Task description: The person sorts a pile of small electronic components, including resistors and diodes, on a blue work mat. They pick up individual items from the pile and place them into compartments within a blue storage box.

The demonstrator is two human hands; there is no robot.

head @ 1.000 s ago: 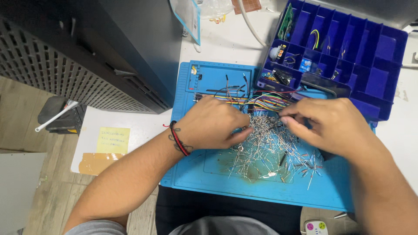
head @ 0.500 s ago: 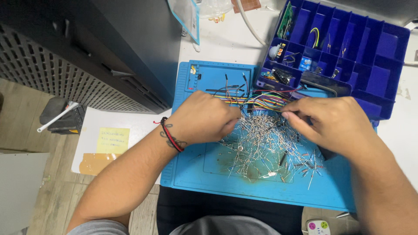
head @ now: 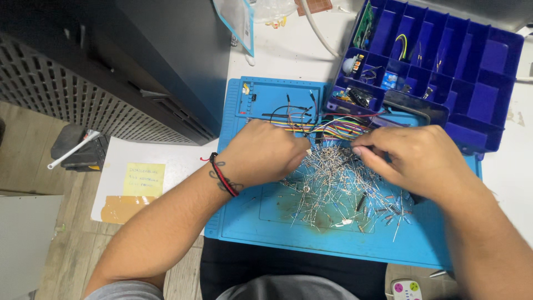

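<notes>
A loose pile of small wire-leaded components (head: 333, 183) lies spread on a blue work mat (head: 261, 222). My left hand (head: 266, 153), with a red and black band at the wrist, rests at the pile's left edge, fingers curled and thumb pressed toward the fingertips. My right hand (head: 416, 158) lies over the pile's right side, its fingers drawn together at the pile's upper edge. Whatever sits between the fingertips of either hand is hidden. A bundle of many-coloured jumper wires (head: 338, 130) runs just beyond both hands.
A dark blue compartment box (head: 472, 83) with small parts stands at the back right, overlapping the mat. A black perforated case (head: 139, 55) fills the left. A yellow note (head: 143, 179) lies on the white table (head: 277, 55).
My left hand has shifted a little up and left, toward the jumper wires. My right hand has stayed almost in place over the pile.
</notes>
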